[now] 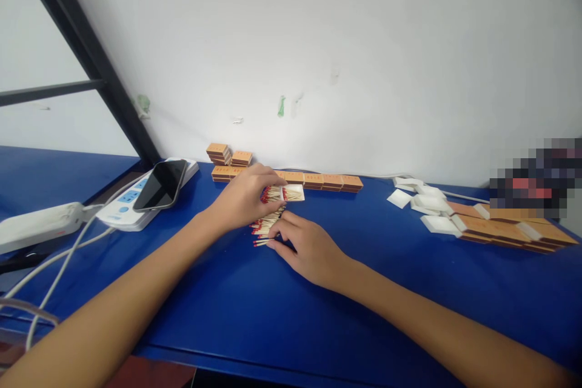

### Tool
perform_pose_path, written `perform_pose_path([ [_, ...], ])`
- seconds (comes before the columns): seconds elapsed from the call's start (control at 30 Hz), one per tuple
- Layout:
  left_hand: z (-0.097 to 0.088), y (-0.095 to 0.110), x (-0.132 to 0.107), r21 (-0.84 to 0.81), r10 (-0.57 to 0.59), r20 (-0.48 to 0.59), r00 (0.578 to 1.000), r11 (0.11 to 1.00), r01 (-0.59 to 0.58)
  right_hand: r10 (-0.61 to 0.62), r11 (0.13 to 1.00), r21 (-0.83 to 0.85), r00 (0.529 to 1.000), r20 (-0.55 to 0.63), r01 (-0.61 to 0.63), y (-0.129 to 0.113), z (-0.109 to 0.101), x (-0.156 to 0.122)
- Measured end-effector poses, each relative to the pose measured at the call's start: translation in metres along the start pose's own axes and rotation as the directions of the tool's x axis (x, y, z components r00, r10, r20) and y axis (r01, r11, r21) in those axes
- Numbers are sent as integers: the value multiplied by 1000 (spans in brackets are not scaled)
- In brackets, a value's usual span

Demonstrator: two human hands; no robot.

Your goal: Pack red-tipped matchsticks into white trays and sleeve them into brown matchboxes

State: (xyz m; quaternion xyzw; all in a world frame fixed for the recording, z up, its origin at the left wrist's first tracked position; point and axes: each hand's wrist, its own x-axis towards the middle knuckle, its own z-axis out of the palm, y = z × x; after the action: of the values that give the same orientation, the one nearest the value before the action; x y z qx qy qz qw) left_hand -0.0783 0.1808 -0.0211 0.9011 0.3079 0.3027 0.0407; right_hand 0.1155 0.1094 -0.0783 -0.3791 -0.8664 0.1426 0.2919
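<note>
A small white matchbox tray (296,189) with matches in it lies on the blue table, its open side up. My left hand (248,197) is closed around the tray's left end, thumb in front and fingers behind, with red-tipped matches beneath the palm. Just in front is a loose pile of matches (264,227) with red heads pointing left. At the pile's near right edge, my right hand (313,248) pinches matches between thumb and fingertips. Part of the pile is hidden by both hands.
Orange matchboxes (313,180) line the wall, with short stacks (218,151) at the left end. Empty white trays (427,200) and more matchboxes (495,230) lie right. A phone (161,185) rests on a power strip (130,197) at left, with white cables (68,264).
</note>
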Motion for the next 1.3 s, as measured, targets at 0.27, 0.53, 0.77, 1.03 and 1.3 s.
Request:
perform_pose_path([
  [0.27,0,-1,0,7,-14,16,1000,1000,14,70,997,37,990,126,-75,-3,-10,1],
  [0.53,2,0,0,11,-19,75,997,1000,18,78,997,-3,983,-166,-79,21,-50,-2],
  [0.77,3,11,1,-115,5,81,997,993,4,82,988,-104,955,-284,-115,40,-50,4],
  [1.03,0,1,2,-42,-28,44,999,999,29,-36,999,-33,980,-198,30,19,-32,-1],
  [1.3,-2,3,2,-13,-48,66,997,999,49,-41,999,-13,998,-37,41,14,-5,-1],
])
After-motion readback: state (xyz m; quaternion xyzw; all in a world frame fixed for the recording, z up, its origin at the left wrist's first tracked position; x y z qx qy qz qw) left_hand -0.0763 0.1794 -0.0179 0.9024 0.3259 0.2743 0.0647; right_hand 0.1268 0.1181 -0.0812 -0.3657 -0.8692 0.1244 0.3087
